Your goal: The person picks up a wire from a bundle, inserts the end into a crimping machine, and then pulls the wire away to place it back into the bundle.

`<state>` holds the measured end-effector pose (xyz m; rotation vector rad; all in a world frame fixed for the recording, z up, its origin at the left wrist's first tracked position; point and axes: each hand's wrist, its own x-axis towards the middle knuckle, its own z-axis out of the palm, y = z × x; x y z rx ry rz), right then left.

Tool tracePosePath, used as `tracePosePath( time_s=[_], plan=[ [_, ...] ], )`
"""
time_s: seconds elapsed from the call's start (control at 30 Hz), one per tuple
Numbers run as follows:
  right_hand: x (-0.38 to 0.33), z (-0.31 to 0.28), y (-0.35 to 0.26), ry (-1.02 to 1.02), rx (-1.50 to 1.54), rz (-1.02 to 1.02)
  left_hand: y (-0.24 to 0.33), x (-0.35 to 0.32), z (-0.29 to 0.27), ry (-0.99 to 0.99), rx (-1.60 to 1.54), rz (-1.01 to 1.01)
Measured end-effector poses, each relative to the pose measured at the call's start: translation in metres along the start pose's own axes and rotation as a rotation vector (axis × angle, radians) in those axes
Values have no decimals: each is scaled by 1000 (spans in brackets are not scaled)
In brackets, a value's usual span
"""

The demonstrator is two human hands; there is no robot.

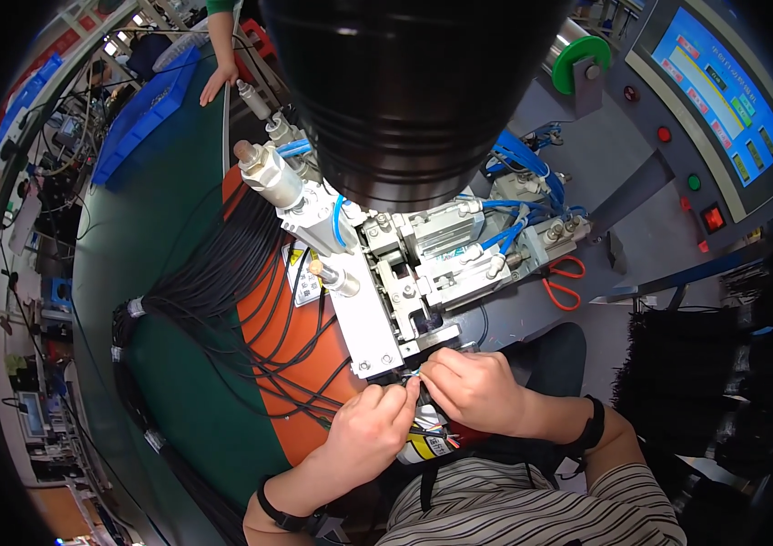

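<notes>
My left hand [373,429] is closed in a pinch at the front edge of a metal pneumatic machine [370,314]. Right beside it, my right hand [473,391] is also pinched, and the fingertips of both hands nearly meet. Between them shows a bit of thin light-coloured wires [416,373]; the rest is covered by the fingers. Just below the hands, loose stripped wire ends [452,440] in several colours lie over a yellow and white label [424,448]. Black cables [300,387] run from the left toward my left hand.
A thick bundle of black cables [213,273] lies on the green and orange table mat [168,391]. Red-handled scissors [565,283] lie right of the machine. A large black cylinder [395,100] hangs overhead. A touchscreen panel [723,91], blue tray [145,118] and another person's hand [220,82] are farther off.
</notes>
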<state>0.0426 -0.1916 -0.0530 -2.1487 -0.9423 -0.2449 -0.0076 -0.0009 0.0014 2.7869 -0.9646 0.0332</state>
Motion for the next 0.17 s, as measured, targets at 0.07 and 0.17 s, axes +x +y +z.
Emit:
tracePosePath(
  time_s=[0.07,0.17],
  plan=[
    [4,-7,-2,-90,-30,18,1,2,-1,-7,-1,-7],
    [13,-16,-1,-292,-113,50,0,5,-1,-28,4,-21]
  ],
)
